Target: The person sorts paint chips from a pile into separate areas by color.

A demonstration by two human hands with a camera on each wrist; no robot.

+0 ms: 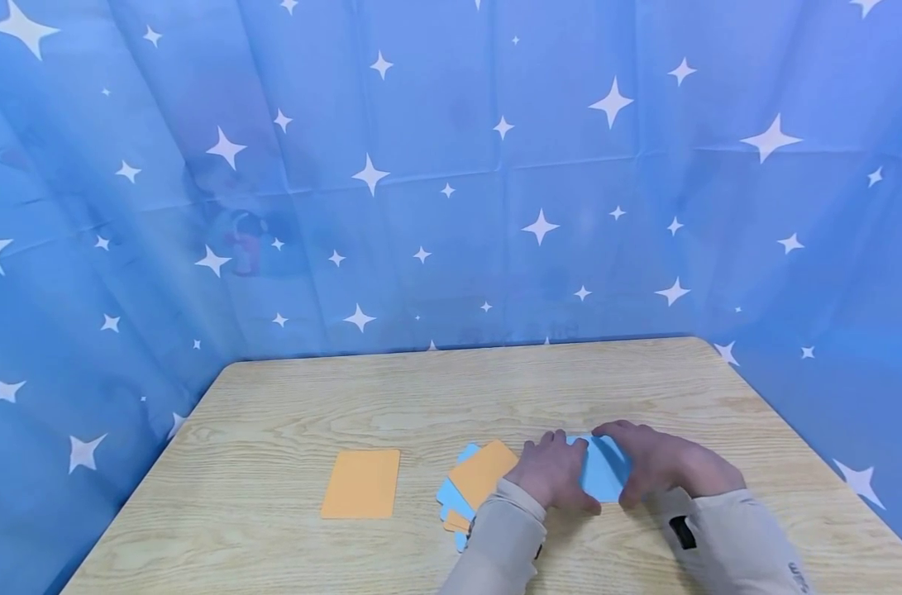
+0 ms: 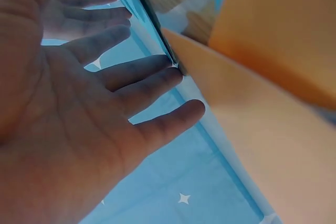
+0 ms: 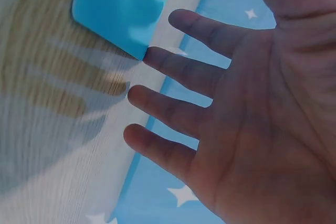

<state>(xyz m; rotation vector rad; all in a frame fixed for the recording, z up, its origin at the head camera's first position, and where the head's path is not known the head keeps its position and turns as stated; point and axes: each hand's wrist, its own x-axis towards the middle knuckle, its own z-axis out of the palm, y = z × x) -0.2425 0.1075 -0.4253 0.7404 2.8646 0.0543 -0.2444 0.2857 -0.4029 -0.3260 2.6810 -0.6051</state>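
Note:
A blue card [image 1: 603,473] lies on the wooden table between my two hands in the head view. My left hand [image 1: 553,473] is at its left side, thumb and fingers spread. On the other side my right hand [image 1: 662,461] has its fingers at the card's far right corner and its thumb low by the right edge. In the right wrist view, a fingertip of the right hand [image 3: 247,114] meets a corner of the blue card [image 3: 118,11]. The left wrist view has the left hand [image 2: 89,114] with extended fingers beside blurred orange cards [image 2: 262,114].
Left of my left hand lies a loose, overlapping pile of orange cards [image 1: 483,471] and blue cards [image 1: 454,497], partly covered by the left wrist. Further left, a single orange card [image 1: 361,484] lies flat. A blue star-patterned curtain [image 1: 451,165] hangs behind the table [image 1: 272,430].

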